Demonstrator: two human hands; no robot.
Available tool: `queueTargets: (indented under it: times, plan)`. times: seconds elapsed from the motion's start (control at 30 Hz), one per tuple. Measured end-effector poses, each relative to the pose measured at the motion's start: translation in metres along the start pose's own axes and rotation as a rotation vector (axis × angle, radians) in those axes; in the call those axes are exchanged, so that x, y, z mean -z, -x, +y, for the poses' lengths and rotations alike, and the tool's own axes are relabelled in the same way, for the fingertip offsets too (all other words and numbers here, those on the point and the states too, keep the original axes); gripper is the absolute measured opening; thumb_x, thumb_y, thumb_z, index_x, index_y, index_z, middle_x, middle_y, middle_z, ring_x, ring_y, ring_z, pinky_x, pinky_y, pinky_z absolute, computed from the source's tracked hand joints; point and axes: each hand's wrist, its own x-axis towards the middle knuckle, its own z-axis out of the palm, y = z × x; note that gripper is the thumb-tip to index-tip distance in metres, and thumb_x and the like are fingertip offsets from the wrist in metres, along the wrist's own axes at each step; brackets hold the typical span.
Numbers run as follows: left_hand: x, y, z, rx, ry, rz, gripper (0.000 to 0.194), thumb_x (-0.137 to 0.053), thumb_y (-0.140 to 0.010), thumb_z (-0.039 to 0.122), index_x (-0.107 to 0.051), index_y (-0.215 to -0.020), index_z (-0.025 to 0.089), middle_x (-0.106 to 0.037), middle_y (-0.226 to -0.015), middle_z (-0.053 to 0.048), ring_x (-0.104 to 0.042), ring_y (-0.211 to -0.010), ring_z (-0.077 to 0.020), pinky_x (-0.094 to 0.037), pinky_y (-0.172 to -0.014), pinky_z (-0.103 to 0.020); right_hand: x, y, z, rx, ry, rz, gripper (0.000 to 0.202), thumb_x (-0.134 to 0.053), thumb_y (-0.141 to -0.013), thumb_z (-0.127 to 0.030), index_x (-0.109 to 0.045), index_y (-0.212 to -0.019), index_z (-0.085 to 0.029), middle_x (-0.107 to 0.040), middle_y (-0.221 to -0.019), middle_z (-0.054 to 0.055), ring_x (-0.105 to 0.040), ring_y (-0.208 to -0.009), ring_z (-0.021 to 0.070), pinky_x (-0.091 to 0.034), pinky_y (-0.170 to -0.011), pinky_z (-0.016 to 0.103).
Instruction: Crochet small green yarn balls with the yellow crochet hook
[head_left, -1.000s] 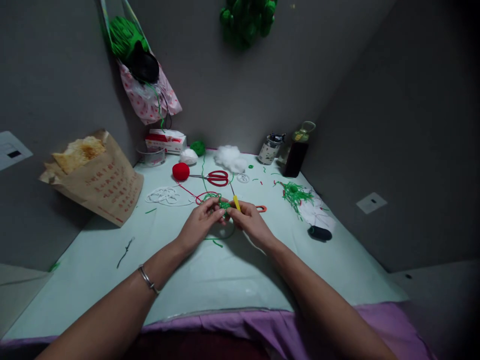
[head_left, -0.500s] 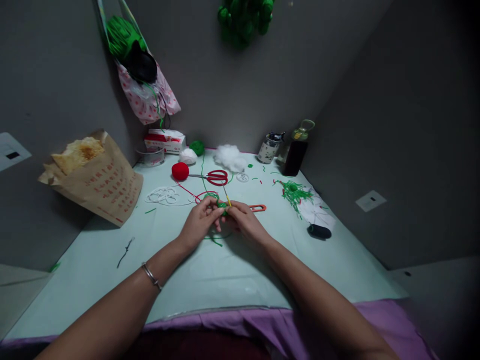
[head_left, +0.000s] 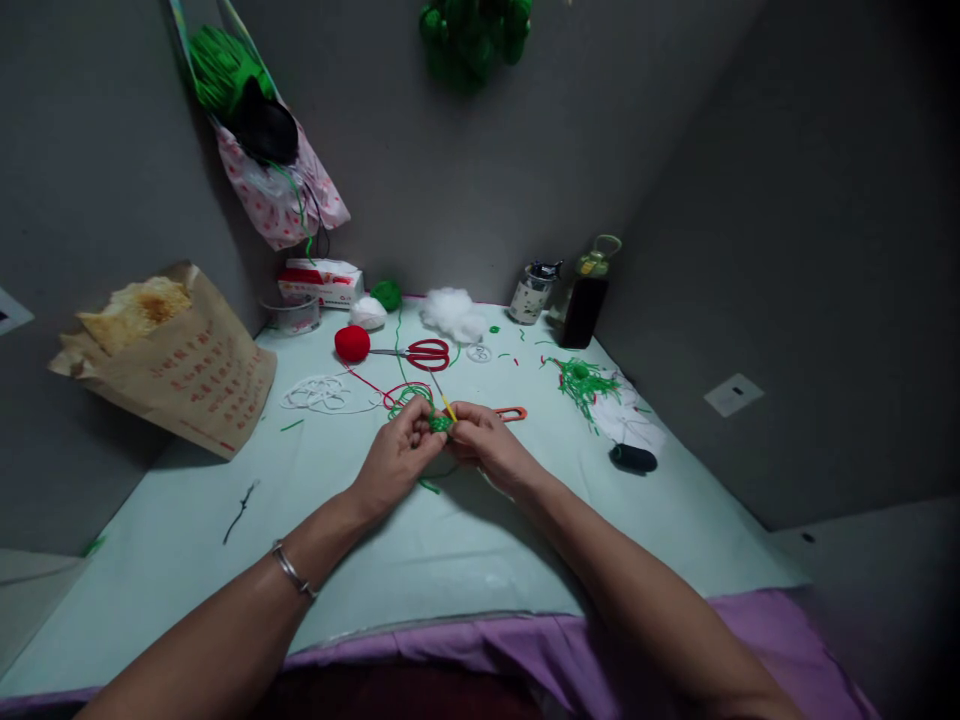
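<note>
Between the fingertips of my left hand is a small green crochet piece, its lower part hidden by the fingers. My right hand is closed around a crochet hook with a yellow handle, its thin shaft pointing up and to the left, beside the piece. Loops of green yarn lie just past my left fingers, and a strand runs back to a green yarn ball. An orange stitch-holder-like tool lies behind my right hand, partly covered.
Red-handled scissors lie beyond my hands, near a red yarn ball and white stuffing. At left stands a paper bag of flatbread. Green yarn scraps, a dark roll and a bottle are at right.
The whole view has shifted slightly, so things sit a little farther left. The hook has tilted more to the left, and more of the green piece shows between my hands.
</note>
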Motion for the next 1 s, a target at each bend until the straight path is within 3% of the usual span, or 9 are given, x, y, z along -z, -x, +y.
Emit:
queueTargets:
  times: [0.13, 0.33, 0.47, 0.63, 0.73, 0.87, 1.0]
  plan:
    - [-0.003, -0.006, -0.010, 0.046, 0.018, 0.041, 0.023, -0.071, -0.080, 0.028, -0.049, -0.082, 0.022, -0.045, -0.064, 0.008, -0.037, -0.054, -0.0090, -0.029, -0.048, -0.020, -0.006, -0.007, 0.011, 0.018, -0.005, 0.089, 0.017, -0.066, -0.070, -0.029, -0.051, -0.071, -0.021, -0.040, -0.051, -0.010, -0.024, -0.044, 0.0055, -0.015, -0.042, 0.021]
    - [0.006, -0.005, 0.000, 0.128, 0.087, -0.042, 0.029, -0.061, -0.090, 0.049, -0.052, -0.100, 0.024, -0.049, -0.062, 0.008, -0.028, -0.040, -0.0071, -0.021, -0.039, -0.021, 0.002, 0.000, -0.006, -0.042, -0.009, -0.019, 0.018, -0.064, -0.077, -0.035, -0.057, -0.079, -0.018, -0.060, -0.069, -0.003, -0.023, -0.043, 0.0038, -0.016, -0.041, 0.021]
    - [0.007, -0.004, -0.001, 0.107, 0.052, -0.035, 0.025, -0.065, -0.089, 0.044, -0.052, -0.091, 0.023, -0.051, -0.059, 0.008, -0.034, -0.043, -0.0083, -0.023, -0.042, -0.021, 0.003, 0.002, -0.005, -0.044, 0.010, -0.054, 0.020, -0.069, -0.074, -0.035, -0.059, -0.075, -0.017, -0.055, -0.060, -0.005, -0.025, -0.043, 0.0044, -0.017, -0.041, 0.021]
    - [0.000, -0.004, -0.010, 0.051, -0.017, 0.038, 0.021, -0.070, -0.084, 0.032, -0.052, -0.081, 0.021, -0.048, -0.060, 0.007, -0.041, -0.054, -0.0106, -0.028, -0.049, -0.022, -0.002, -0.006, 0.009, -0.014, 0.033, 0.014, 0.017, -0.068, -0.073, -0.031, -0.057, -0.070, -0.018, -0.046, -0.051, -0.008, -0.026, -0.042, 0.0050, -0.015, -0.040, 0.021]
    - [0.001, -0.004, -0.009, 0.062, -0.008, 0.003, 0.020, -0.065, -0.089, 0.039, -0.056, -0.092, 0.021, -0.049, -0.061, 0.008, -0.037, -0.049, -0.0102, -0.026, -0.045, -0.023, 0.003, -0.009, 0.007, -0.048, 0.024, -0.034, 0.021, -0.065, -0.075, -0.034, -0.055, -0.067, -0.018, -0.045, -0.051, -0.008, -0.021, -0.041, 0.0042, -0.012, -0.039, 0.022]
    - [0.006, -0.005, -0.002, 0.070, 0.023, -0.067, 0.031, -0.063, -0.091, 0.046, -0.057, -0.109, 0.022, -0.047, -0.066, 0.008, -0.035, -0.046, -0.0092, -0.024, -0.042, -0.023, 0.014, -0.006, -0.004, -0.086, -0.007, -0.109, 0.026, -0.066, -0.078, -0.042, -0.058, -0.076, -0.017, -0.049, -0.057, -0.008, -0.016, -0.042, 0.0034, -0.014, -0.040, 0.021]
    - [0.008, -0.006, -0.002, 0.051, 0.004, -0.092, 0.028, -0.066, -0.089, 0.043, -0.058, -0.102, 0.020, -0.056, -0.068, 0.004, -0.050, -0.053, -0.0117, -0.035, -0.049, -0.023, 0.014, -0.001, -0.006, -0.094, -0.007, -0.130, 0.026, -0.069, -0.077, -0.041, -0.058, -0.079, -0.017, -0.056, -0.064, -0.006, -0.020, -0.042, 0.0030, -0.015, -0.041, 0.020]
